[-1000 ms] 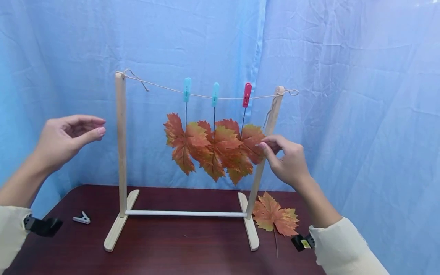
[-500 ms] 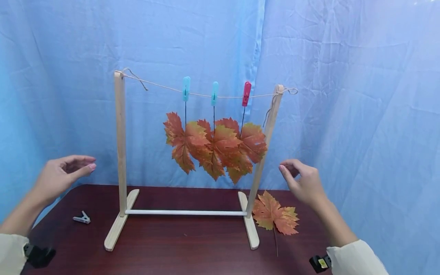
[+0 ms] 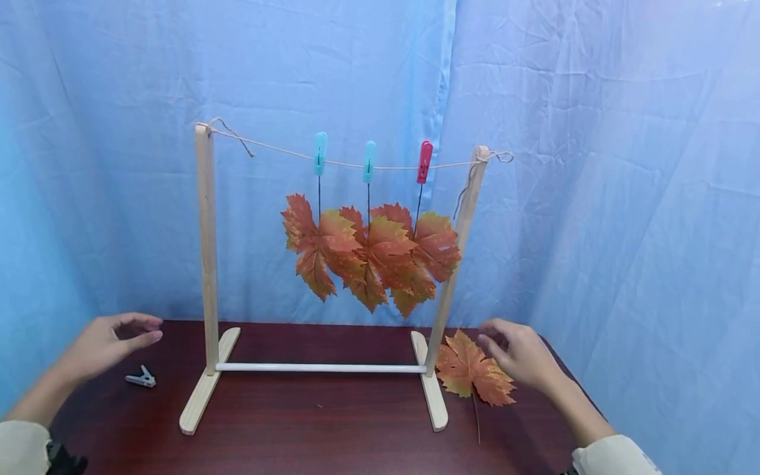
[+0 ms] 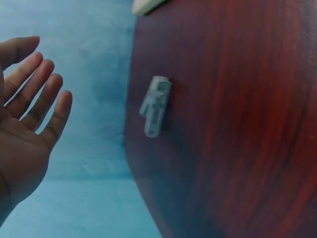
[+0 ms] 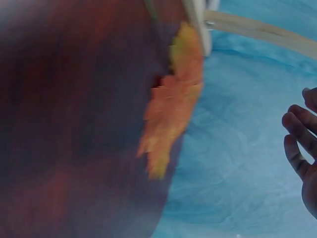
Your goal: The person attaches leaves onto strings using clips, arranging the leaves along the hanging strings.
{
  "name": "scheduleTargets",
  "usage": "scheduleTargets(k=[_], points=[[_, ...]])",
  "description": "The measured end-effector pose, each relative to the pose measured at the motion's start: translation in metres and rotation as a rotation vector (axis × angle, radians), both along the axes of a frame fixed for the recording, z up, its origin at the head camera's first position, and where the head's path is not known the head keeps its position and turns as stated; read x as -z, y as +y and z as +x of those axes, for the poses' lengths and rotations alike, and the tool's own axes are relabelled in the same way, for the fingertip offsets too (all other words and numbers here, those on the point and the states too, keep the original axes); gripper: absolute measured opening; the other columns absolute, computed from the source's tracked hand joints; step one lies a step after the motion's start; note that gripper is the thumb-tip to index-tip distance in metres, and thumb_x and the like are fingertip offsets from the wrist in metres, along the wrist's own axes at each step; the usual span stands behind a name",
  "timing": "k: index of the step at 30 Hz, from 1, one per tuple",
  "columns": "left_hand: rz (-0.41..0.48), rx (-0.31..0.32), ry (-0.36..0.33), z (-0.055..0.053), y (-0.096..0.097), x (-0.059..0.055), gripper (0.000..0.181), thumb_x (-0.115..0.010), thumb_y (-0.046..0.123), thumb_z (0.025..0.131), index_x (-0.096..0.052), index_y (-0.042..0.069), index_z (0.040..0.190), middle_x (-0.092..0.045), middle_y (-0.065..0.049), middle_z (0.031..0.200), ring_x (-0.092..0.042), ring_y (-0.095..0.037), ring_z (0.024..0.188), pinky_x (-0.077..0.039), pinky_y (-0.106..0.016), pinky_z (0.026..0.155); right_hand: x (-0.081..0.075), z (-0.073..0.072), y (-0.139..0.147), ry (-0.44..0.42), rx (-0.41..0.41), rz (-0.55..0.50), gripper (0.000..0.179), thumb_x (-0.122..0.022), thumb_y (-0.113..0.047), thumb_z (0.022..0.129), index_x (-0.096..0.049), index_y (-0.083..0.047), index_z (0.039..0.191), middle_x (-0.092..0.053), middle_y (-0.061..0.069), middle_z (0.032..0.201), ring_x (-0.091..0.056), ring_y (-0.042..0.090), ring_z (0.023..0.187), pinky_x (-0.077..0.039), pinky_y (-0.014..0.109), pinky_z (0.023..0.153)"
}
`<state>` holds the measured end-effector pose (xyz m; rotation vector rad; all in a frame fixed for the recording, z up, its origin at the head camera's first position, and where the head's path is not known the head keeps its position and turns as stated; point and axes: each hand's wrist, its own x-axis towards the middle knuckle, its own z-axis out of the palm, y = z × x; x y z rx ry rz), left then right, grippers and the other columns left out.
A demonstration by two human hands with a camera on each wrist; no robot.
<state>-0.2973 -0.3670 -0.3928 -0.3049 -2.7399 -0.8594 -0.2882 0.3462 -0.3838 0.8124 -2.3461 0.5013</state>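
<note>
My left hand hovers over the table's left side with fingers relaxed and nothing in them. Just below it lies a grey clothespin, which the left wrist view shows apart from the fingers. On the right, my right hand is loosely curved and holds nothing; its fingertips overlap the edge of an orange artificial leaf in the head view. The right wrist view shows a gap between that leaf and the fingers. Three similar leaves hang overlapping from a string by two light-blue clothespins and one red clothespin.
A wooden stand with a left post, a right post and a white crossbar carries the string. Its feet rest on the dark red-brown table. Light-blue curtains surround the table.
My right hand has left the hanging leaf on the right and come down to the leaf on the table. My left hand has lowered from beside the left post to above the grey clothespin.
</note>
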Motion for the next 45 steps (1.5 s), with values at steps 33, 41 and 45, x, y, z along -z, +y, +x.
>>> scheduleTargets(k=[33,41,45], points=[[-0.088,0.14,-0.244,-0.005,-0.037,0.059,0.056,-0.084,0.02,0.085,-0.064,-0.007,0.13,-0.063,-0.031,0.127,-0.056,-0.055,0.118,-0.053,-0.057,0.086,0.054,0.015,0.009,-0.468,-0.126,0.404,0.023,-0.078,-0.012,0.09,-0.074,-0.03,0.104,-0.06,-0.015,0.109,-0.054,0.004,0.086,-0.047,0.026,0.067],[-0.118,0.129,-0.215,-0.007,-0.04,0.063,0.051,-0.084,0.01,0.082,-0.066,-0.007,0.126,-0.067,-0.027,0.122,-0.061,-0.05,0.114,-0.055,-0.049,0.084,0.056,0.011,0.011,-0.494,-0.164,0.364,0.015,-0.077,-0.017,0.093,-0.071,-0.031,0.095,-0.057,-0.017,0.102,-0.056,0.001,0.085,-0.049,0.027,0.069],[-0.112,0.124,-0.19,-0.007,-0.038,0.062,0.046,-0.082,0.004,0.082,-0.067,-0.008,0.124,-0.068,-0.026,0.119,-0.064,-0.048,0.109,-0.055,-0.034,0.078,0.059,0.012,0.012,-0.502,-0.198,0.324,0.015,-0.075,-0.017,0.095,-0.068,-0.03,0.091,-0.057,-0.015,0.1,-0.053,0.0,0.082,-0.047,0.024,0.067]])
